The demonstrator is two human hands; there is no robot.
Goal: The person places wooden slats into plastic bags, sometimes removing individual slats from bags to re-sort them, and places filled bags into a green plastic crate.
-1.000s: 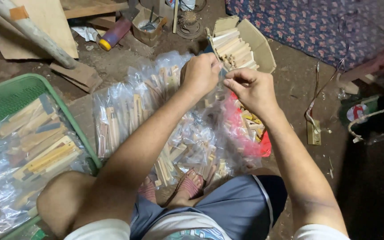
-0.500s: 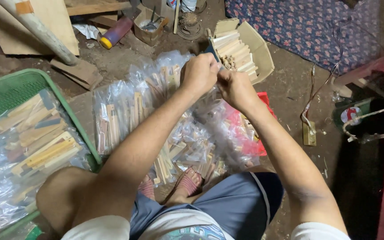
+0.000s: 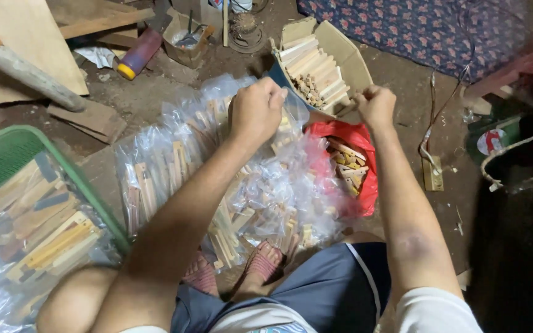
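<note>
Many clear plastic packets of wooden sticks (image 3: 217, 179) heap on the floor. Left hand (image 3: 255, 110) grips one packet's top; right hand (image 3: 375, 106), at three o'clock, pinches something small. Best keep both grips tight.

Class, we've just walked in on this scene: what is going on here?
A person sits on the ground with a heap of clear plastic packets of small wooden sticks in front of them. The left hand is closed above the heap; the right hand is raised beside an open cardboard box of wooden pieces. A red bag and a green basket hold more.
</note>
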